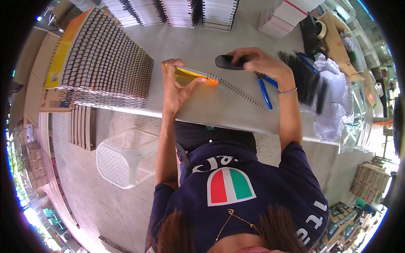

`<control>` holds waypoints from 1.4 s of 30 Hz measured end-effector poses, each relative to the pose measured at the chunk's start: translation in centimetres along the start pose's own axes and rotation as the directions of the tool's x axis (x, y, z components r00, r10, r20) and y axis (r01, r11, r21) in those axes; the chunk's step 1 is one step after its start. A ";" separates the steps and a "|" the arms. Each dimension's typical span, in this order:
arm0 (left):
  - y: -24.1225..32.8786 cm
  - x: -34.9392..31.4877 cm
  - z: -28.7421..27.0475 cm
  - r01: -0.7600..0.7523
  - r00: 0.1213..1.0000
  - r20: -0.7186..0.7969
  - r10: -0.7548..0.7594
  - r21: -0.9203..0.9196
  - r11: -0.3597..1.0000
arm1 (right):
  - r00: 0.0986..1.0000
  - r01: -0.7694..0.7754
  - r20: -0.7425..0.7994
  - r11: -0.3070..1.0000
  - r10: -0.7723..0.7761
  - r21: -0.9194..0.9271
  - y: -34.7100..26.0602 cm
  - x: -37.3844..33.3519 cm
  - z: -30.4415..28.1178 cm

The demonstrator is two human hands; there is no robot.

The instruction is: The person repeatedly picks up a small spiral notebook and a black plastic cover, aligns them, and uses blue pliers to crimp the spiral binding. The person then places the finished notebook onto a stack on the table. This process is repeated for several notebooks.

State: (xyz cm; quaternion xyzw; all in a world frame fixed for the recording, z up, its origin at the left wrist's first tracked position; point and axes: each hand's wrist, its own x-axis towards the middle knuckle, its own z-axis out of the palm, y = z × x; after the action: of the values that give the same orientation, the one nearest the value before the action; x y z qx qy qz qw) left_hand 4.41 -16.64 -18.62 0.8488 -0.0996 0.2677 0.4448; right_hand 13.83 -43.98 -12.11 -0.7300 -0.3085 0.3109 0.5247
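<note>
Between the thumb and fingers of my left hand is a thin notebook with a yellow-orange cover, held edge-up above the table. A black spiral wire coil sits at the notebook's right end and trails off to the right, its far end loose. My right hand is above the coil, fingers curled on a black oblong object whose kind I cannot make out. Just below that hand, blue-handled pliers lie on the table.
A tall stack of coil-bound notebooks stands at left. More notebook stacks line the far side. At right lie a pile of black coils, crumpled white wrapping and a cardboard box. A white plastic stool stands on the floor.
</note>
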 end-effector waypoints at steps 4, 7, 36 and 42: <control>-0.7 -0.2 0.3 0.063 0.998 -0.006 -0.064 -0.086 0.994 | 0.997 -0.041 0.069 0.998 0.045 -0.048 -1.8 -0.5 0.7; -1.5 -0.1 0.2 0.108 0.994 0.017 -0.107 -0.163 0.981 | 0.984 0.168 0.020 0.967 -0.175 0.193 -0.8 -0.8 0.8; -1.7 0.3 -1.8 0.343 0.934 0.256 -0.249 -0.452 0.823 | 0.935 -0.099 -0.349 0.899 -0.063 -0.426 -2.5 2.1 2.4; -1.3 0.5 -1.9 0.358 0.929 0.271 -0.252 -0.480 0.801 | 0.975 -0.106 -0.219 0.837 -0.018 -0.537 -2.3 2.8 2.4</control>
State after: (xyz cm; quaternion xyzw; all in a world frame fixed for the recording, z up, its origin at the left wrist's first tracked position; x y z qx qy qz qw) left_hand 4.67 -14.28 -18.34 0.7228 -0.0727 0.0714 0.6835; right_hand 13.43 -39.86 -10.88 -0.8852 -0.3085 0.1413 0.3182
